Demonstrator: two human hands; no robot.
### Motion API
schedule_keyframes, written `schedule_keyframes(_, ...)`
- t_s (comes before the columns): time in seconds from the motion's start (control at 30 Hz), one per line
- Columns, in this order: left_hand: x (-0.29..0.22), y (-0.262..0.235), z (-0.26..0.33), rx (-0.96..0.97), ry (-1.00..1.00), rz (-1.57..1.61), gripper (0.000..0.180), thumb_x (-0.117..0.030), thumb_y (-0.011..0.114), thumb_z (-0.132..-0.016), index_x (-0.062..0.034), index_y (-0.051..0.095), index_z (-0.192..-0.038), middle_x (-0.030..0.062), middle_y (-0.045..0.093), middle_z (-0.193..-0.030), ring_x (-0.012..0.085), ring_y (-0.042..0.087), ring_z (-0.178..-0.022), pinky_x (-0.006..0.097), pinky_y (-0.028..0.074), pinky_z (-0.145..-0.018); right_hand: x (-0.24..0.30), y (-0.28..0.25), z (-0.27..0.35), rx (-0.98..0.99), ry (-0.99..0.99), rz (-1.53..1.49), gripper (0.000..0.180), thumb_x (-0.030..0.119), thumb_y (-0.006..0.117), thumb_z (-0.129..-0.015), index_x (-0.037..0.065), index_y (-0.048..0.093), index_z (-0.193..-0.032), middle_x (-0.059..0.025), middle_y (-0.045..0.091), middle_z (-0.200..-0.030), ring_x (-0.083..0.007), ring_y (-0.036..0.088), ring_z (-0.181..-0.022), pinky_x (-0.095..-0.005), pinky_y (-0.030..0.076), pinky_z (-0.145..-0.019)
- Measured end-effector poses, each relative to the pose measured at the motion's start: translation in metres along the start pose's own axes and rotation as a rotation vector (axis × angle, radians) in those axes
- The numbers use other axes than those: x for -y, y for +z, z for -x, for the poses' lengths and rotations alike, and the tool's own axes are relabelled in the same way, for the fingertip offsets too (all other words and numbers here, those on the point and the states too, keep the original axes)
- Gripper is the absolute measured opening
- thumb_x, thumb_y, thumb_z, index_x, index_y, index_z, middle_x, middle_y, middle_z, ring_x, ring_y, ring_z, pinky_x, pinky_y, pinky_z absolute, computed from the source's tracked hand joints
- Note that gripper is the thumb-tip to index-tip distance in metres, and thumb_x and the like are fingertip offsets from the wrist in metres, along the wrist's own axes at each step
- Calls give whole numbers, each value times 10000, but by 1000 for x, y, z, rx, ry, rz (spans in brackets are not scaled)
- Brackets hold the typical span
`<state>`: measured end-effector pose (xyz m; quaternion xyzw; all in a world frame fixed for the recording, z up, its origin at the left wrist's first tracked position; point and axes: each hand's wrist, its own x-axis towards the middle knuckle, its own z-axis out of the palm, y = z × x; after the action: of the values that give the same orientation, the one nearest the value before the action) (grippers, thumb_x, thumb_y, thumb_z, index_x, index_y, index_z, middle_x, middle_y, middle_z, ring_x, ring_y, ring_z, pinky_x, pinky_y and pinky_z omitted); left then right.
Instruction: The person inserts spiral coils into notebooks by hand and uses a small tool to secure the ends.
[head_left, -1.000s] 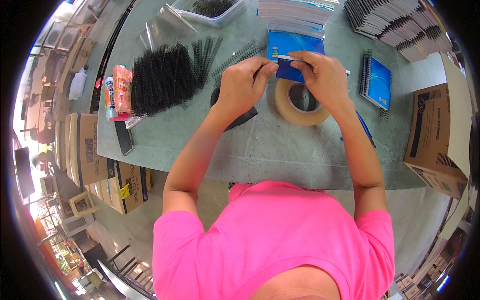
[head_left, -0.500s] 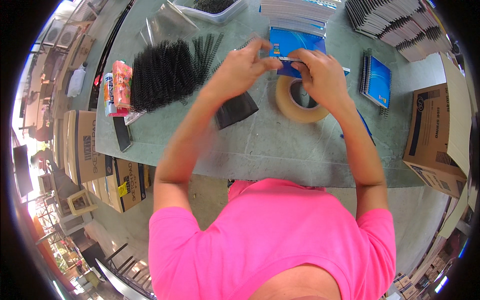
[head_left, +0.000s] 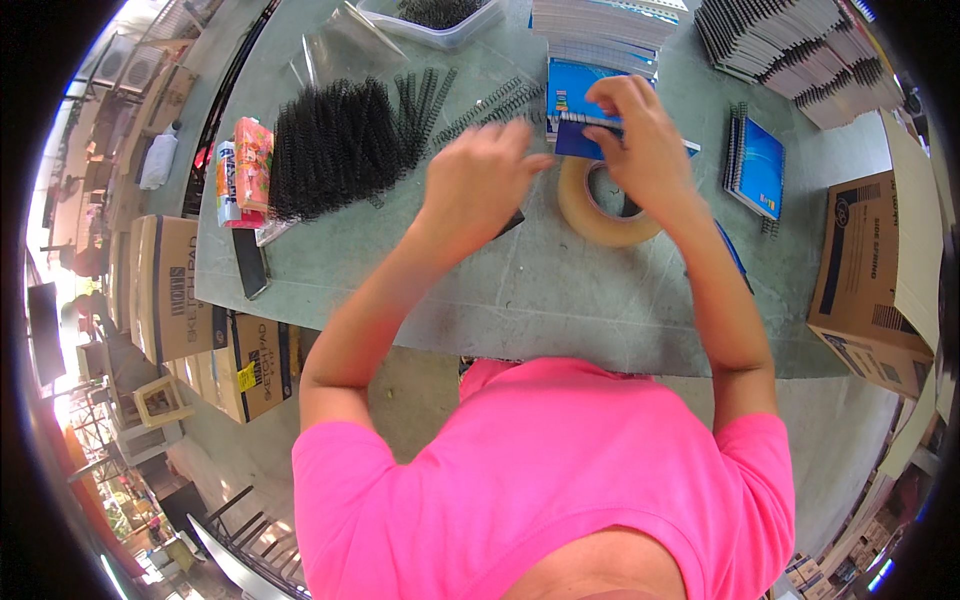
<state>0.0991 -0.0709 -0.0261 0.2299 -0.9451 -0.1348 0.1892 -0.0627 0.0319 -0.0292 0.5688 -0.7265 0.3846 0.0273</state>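
1. Right hand (head_left: 640, 140): fingers curled around a small blue notebook (head_left: 580, 140), held above the desk (head_left: 520, 290).
2. Left hand (head_left: 480, 180): loosely curled, grip unclear, just beside the notebook.
3. Tape roll (head_left: 600, 205): flat beneath the right hand.
4. Black spiral coils (head_left: 335, 145): heaped beyond the left hand.

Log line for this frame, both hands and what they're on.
left hand: blurred, beside blue booklet, hold unclear | right hand: pinching blue booklet | tape roll: flat on table under hands
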Motion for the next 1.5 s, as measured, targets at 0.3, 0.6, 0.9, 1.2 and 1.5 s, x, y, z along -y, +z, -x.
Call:
schedule_keyframes(0.3, 19, 1, 60, 154, -266, 554, 373, -89, 723, -717, -72, 599, -1069, 81, 615, -1019, 177, 590, -811, 298, 463, -719, -60, -18, 35, -45, 482, -895, 170, 132, 690, -796, 43, 685, -942, -13, 661, -851, -87, 589, -777, -206, 464, -721)
schedule_keyframes(0.6, -32, -11, 0, -5, 137, 112, 268, -74, 658, -749, -106, 654, -1015, 101, 617, -924, 257, 580, -840, 322, 457, -779, -53, -6, 45, -48, 330, -794, 122, 106, 678, -802, 34, 673, -900, -20, 654, -841, -73, 568, -785, -211, 457, -716)
schedule_keyframes(0.9, -26, -8, -22, -325, 176, 164, 269, -51, 668, -738, -96, 646, -1002, 98, 621, -905, 245, 577, -842, 305, 459, -757, -47, 0, 42, -273, 418, -840, 99, 74, 669, -800, 17, 667, -880, -15, 643, -814, -71, 555, -754, -208, 447, -680)
schedule_keyframes(1.2, -20, -13, -48, -479, 276, 249, 259, -70, 697, -727, -112, 659, -979, 103, 590, -855, 242, 593, -783, 311, 485, -715, -46, 1, 45, -284, 476, -834, 104, 74, 678, -789, 21, 669, -878, -21, 651, -822, -79, 556, -768, -213, 438, -703)
schedule_keyframes(1.5, -30, -13, -60, -599, 231, 234, 274, -69, 724, -702, -141, 684, -963, 80, 583, -824, 212, 584, -769, 293, 466, -697, -45, 8, 44, -325, 406, -809, 112, 91, 683, -789, 27, 672, -880, -17, 654, -821, -78, 555, -754, -214, 436, -676)
